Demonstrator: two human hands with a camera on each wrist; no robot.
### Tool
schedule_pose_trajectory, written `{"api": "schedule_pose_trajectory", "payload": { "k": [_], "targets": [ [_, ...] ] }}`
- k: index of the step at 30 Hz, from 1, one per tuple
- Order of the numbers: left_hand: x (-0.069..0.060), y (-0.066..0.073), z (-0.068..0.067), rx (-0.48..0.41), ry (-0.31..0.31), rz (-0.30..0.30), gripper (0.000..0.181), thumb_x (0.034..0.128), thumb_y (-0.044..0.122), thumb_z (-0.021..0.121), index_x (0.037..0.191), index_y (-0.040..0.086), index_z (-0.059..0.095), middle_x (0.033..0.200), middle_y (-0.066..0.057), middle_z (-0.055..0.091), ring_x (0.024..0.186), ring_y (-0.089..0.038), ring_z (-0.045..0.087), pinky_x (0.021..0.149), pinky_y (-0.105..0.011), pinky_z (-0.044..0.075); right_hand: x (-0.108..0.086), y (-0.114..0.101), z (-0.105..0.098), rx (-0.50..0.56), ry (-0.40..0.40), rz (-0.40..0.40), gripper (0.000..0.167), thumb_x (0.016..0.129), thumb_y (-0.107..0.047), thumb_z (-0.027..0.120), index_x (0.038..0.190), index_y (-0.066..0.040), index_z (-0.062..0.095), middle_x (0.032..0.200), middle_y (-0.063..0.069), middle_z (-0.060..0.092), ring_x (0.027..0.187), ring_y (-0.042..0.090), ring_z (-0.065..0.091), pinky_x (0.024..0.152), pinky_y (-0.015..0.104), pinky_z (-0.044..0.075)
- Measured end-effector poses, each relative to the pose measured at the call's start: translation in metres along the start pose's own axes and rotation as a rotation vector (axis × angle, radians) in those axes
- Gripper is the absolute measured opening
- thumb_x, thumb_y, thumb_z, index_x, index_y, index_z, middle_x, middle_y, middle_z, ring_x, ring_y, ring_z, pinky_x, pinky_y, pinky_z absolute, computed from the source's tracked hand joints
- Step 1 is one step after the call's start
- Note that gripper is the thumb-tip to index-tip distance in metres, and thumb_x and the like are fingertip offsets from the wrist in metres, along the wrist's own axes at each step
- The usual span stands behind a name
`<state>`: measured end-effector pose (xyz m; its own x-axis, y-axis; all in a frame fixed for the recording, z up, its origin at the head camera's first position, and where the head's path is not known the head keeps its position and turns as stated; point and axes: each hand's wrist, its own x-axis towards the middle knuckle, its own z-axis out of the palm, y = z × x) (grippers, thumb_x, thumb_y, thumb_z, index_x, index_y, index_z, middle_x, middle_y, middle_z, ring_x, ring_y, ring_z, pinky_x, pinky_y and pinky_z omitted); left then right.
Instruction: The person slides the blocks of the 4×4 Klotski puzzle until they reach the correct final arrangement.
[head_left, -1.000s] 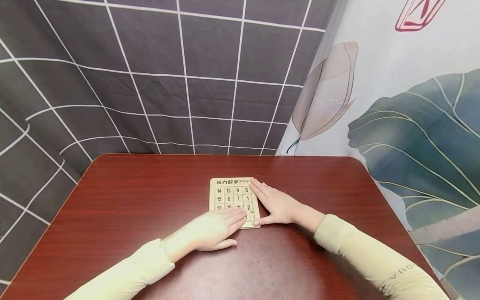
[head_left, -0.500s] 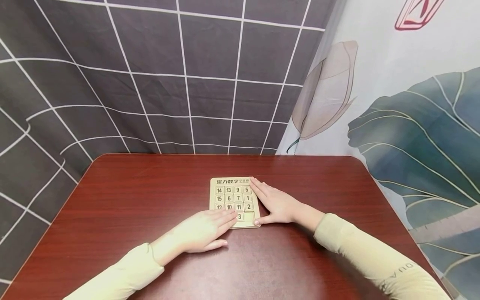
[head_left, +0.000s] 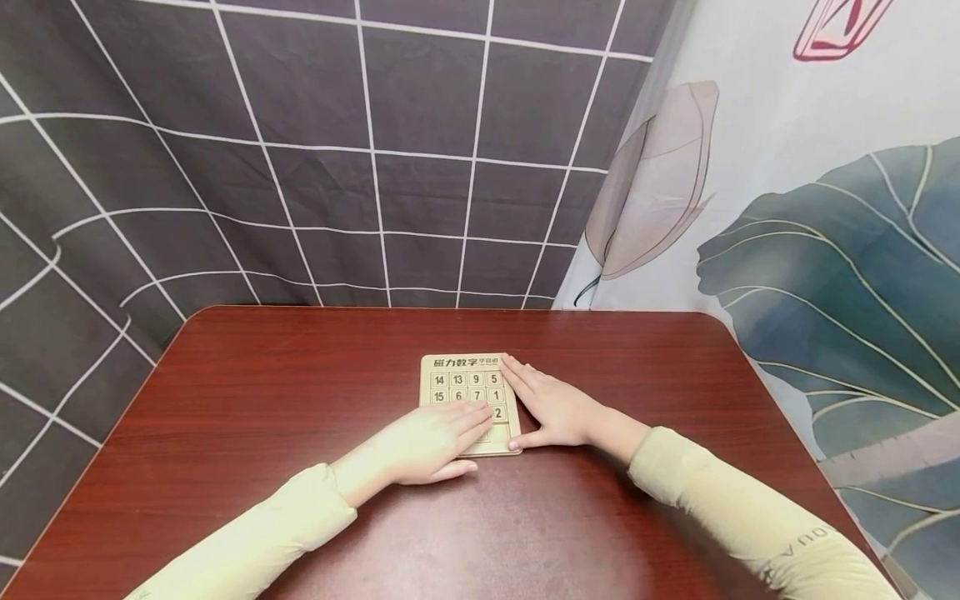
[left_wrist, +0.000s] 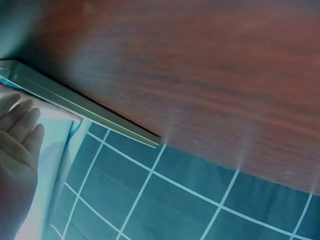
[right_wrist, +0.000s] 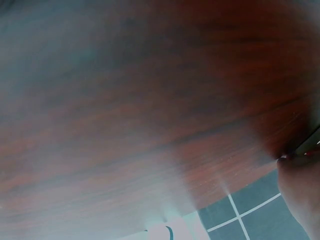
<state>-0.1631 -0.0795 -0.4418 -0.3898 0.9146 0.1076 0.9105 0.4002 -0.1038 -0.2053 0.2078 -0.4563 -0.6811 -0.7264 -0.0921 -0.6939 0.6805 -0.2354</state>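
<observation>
1. Across the middle of the desk (head_left: 300,375), smooth red-brown with streaked wood grain, lies the board (head_left: 465,363), a pale, thin rectangle with rounded corners. Square tiles (head_left: 476,380) bear dark printed numerals; a bare slot shows at its lower right. The left hand (head_left: 427,442) lies flat over the lower tiles, fingers extended and side by side, thumb apart. The right hand (head_left: 557,412) is spread along the right edge, straight fingertips near the upper corner, thumb at the lower, pinching nothing visible. Soft, creased sleeves (head_left: 270,521) end at both wrists. Behind hangs grey cloth (head_left: 420,192) with white grid lines; beside it, white cloth (head_left: 757,117) printed with leaves.
2. From the left wrist, the board's narrow, straight side slants above the gridded cloth; rounded fingers sit beside it, bunched.
3. From the right wrist, blurred wood grain dominates; part of a hand appears at the right, its finger positions unclear.
</observation>
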Motion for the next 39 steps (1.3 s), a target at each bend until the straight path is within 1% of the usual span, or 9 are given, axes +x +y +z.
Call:
{"api": "schedule_pose_trajectory", "payload": {
  "k": [5, 11, 15, 21, 25, 30, 32, 35, 39],
  "targets": [
    [0.009, -0.002, 0.001, -0.003, -0.028, -0.024, 0.063, 0.1085, 0.048, 0.053, 0.153, 0.003, 0.056, 0.16, -0.012, 0.056, 0.149, -0.025, 0.053, 0.126, -0.038, 0.044, 0.001, 0.0, 0.001, -0.006, -0.002, -0.001, 0.118, 0.091, -0.065, 0.072, 0.167, 0.005, 0.016, 0.178, 0.022, 0.009, 0.164, 0.04, 0.022, 0.133, 0.054, 0.029],
    [0.012, -0.001, -0.001, -0.001, -0.045, -0.018, 0.064, 0.1088, 0.049, 0.052, 0.152, 0.002, 0.056, 0.16, -0.013, 0.055, 0.15, -0.025, 0.053, 0.127, -0.039, 0.043, 0.001, 0.001, 0.0, -0.003, 0.001, -0.006, 0.118, 0.091, -0.065, 0.072, 0.168, 0.005, 0.016, 0.178, 0.022, 0.009, 0.164, 0.04, 0.022, 0.133, 0.054, 0.029],
    [0.011, 0.002, -0.002, 0.002, -0.026, 0.008, 0.063, 0.1078, 0.049, 0.053, 0.15, 0.002, 0.058, 0.158, -0.013, 0.057, 0.149, -0.026, 0.054, 0.126, -0.039, 0.044, 0.001, 0.001, 0.0, -0.002, 0.001, -0.006, 0.118, 0.091, -0.065, 0.072, 0.168, 0.004, 0.015, 0.179, 0.021, 0.008, 0.164, 0.04, 0.022, 0.133, 0.054, 0.029],
    [0.005, 0.01, -0.001, 0.015, -0.007, 0.047, 0.064, 0.107, 0.05, 0.054, 0.149, 0.002, 0.059, 0.156, -0.013, 0.059, 0.146, -0.025, 0.057, 0.125, -0.038, 0.046, 0.0, 0.001, 0.0, -0.007, 0.002, -0.008, 0.118, 0.091, -0.065, 0.071, 0.168, 0.003, 0.014, 0.179, 0.02, 0.008, 0.164, 0.04, 0.022, 0.133, 0.054, 0.029],
    [0.003, 0.011, 0.002, 0.035, 0.0, 0.068, 0.065, 0.1071, 0.051, 0.054, 0.149, 0.002, 0.059, 0.155, -0.013, 0.06, 0.145, -0.025, 0.058, 0.124, -0.037, 0.047, 0.0, 0.001, 0.0, -0.007, 0.003, -0.008, 0.118, 0.091, -0.065, 0.071, 0.168, 0.003, 0.014, 0.179, 0.02, 0.008, 0.164, 0.04, 0.022, 0.133, 0.054, 0.029],
    [0.005, 0.004, 0.004, 0.044, 0.014, 0.104, 0.063, 0.1074, 0.05, 0.054, 0.149, 0.003, 0.059, 0.155, -0.012, 0.06, 0.145, -0.025, 0.058, 0.124, -0.037, 0.047, 0.0, 0.0, 0.001, -0.001, 0.005, -0.013, 0.117, 0.091, -0.065, 0.071, 0.168, 0.004, 0.015, 0.179, 0.021, 0.008, 0.164, 0.04, 0.023, 0.133, 0.054, 0.029],
    [0.008, -0.001, 0.004, 0.034, 0.014, 0.106, 0.063, 0.1076, 0.048, 0.054, 0.151, 0.003, 0.058, 0.156, -0.012, 0.06, 0.146, -0.025, 0.057, 0.124, -0.038, 0.046, -0.001, 0.0, 0.001, 0.001, 0.004, -0.013, 0.117, 0.091, -0.064, 0.071, 0.168, 0.005, 0.016, 0.179, 0.021, 0.008, 0.164, 0.04, 0.023, 0.133, 0.055, 0.029],
    [0.012, -0.009, 0.004, 0.016, 0.004, 0.084, 0.062, 0.1075, 0.046, 0.054, 0.152, 0.003, 0.056, 0.157, -0.011, 0.058, 0.147, -0.025, 0.056, 0.125, -0.038, 0.045, -0.001, 0.0, 0.001, 0.002, 0.006, -0.013, 0.117, 0.091, -0.064, 0.072, 0.167, 0.005, 0.016, 0.179, 0.021, 0.009, 0.163, 0.04, 0.023, 0.133, 0.055, 0.03],
    [0.019, -0.018, 0.006, -0.004, -0.023, 0.037, 0.06, 0.1077, 0.044, 0.054, 0.153, 0.005, 0.056, 0.16, -0.011, 0.056, 0.149, -0.025, 0.054, 0.127, -0.038, 0.043, 0.0, 0.001, 0.001, -0.014, 0.008, -0.011, 0.118, 0.091, -0.065, 0.072, 0.168, 0.005, 0.015, 0.179, 0.021, 0.009, 0.164, 0.039, 0.023, 0.133, 0.053, 0.029]
  ]
}}
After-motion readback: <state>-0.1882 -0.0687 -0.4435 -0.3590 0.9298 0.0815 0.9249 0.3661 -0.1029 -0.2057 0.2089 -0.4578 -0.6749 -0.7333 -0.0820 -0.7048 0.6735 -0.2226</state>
